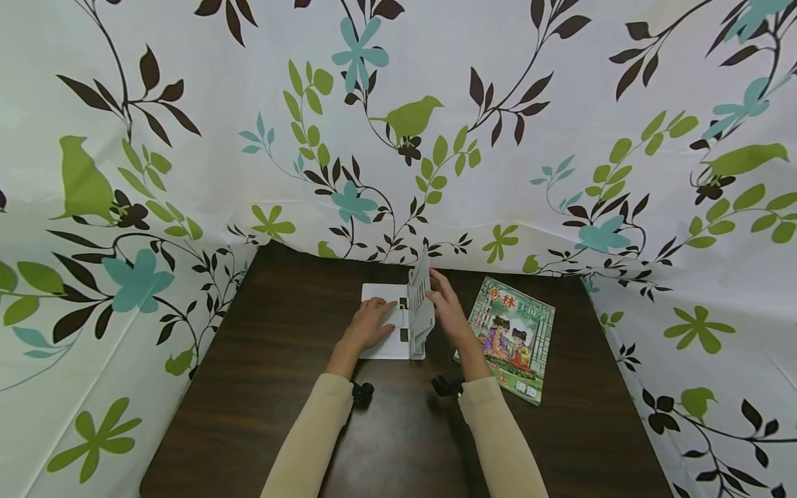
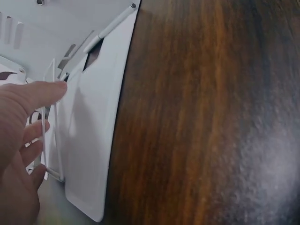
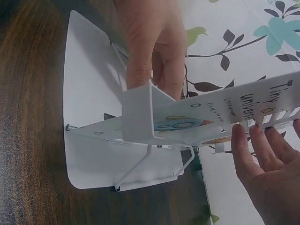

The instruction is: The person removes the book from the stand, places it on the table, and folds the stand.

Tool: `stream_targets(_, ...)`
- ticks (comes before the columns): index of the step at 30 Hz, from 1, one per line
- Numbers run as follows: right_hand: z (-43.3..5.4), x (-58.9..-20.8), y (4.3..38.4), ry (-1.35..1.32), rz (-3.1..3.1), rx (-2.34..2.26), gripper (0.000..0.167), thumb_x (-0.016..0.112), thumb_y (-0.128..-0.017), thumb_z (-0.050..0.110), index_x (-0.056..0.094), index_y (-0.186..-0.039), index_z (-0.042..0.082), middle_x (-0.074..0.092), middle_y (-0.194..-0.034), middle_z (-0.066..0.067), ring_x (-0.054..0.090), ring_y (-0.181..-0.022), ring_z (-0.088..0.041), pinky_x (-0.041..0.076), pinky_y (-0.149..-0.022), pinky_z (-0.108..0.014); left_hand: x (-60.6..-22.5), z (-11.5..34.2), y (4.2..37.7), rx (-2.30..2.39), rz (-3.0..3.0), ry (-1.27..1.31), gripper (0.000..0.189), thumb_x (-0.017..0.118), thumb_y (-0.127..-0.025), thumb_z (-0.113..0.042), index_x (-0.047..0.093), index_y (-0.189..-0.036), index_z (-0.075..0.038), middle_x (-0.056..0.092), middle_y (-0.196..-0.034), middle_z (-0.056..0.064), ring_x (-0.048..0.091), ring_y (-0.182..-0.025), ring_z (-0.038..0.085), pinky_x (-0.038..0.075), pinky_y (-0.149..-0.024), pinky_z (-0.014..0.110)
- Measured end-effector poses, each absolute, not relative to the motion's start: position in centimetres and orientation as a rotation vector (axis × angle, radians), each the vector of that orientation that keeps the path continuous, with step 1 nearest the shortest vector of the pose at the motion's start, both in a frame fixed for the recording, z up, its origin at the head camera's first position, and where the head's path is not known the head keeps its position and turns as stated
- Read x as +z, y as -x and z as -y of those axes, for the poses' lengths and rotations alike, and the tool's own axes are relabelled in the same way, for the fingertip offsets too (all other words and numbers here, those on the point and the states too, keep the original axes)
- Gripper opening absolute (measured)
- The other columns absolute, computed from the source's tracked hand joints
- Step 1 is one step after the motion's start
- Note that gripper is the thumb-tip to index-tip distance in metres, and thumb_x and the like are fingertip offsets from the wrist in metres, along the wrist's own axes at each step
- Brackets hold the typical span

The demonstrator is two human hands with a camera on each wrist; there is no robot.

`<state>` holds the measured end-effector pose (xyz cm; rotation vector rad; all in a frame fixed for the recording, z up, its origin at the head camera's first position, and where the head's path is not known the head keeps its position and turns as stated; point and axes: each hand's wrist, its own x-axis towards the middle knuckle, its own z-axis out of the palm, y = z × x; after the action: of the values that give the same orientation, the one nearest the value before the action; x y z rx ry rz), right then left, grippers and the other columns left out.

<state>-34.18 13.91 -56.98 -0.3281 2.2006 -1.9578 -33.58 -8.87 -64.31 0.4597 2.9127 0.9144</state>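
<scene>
A white metal folding book stand [image 1: 378, 346] lies on the table, its slotted panel [image 1: 422, 304] raised steeply from the flat base plate. Over the base, my left hand [image 1: 372, 324] reaches toward the hinge side. Its thumb [image 2: 49, 91] and curled fingers hold a thin white wire support of the stand, one on each side of the wire. My right hand [image 1: 450, 308] is at the right of the panel, its nearly straight fingers [image 3: 240, 147] touching the panel near the slots. Printed words and a blue drawing [image 3: 180, 124] show on this panel.
A magazine [image 1: 513, 339] with a green illustrated cover lies on the dark wooden table [image 1: 249, 387], right of the stand and partly behind the right forearm. Patterned white cloth [image 1: 398, 194] hangs behind the table. Black wrist devices [image 1: 362, 394] sit at both cuffs.
</scene>
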Motion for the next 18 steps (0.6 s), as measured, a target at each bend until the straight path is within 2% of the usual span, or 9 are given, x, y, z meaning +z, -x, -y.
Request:
stream_targets(10,-13.83,-57.03,34.09,0.331,-2.213,-1.972,0.058,0.044,-0.114,0.028,0.030,-0.170,0.024,0.034,-0.173,-0.016,0.039,-0.156,-0.041,0.036,-0.121,-0.070,-64.60,8.94,33.55,0.926,-2.909,-0.542,0.057,0.074,-0.103,-0.020,0.057,-0.156,-0.008,0.053,-0.150,0.023,0.050,-0.142,0.043,0.042,-0.120,0.058)
stream_targets(18,-13.81,-57.43,34.01,0.355,-2.175,-2.016,0.060,0.044,-0.115,0.030,0.025,-0.171,0.021,0.033,-0.173,-0.017,0.038,-0.157,-0.040,0.035,-0.122,-0.069,-64.87,8.60,33.30,0.844,-2.929,-0.511,0.056,0.072,-0.104,-0.020,0.057,-0.156,-0.010,0.051,-0.152,0.022,0.046,-0.146,0.044,0.041,-0.122,0.058)
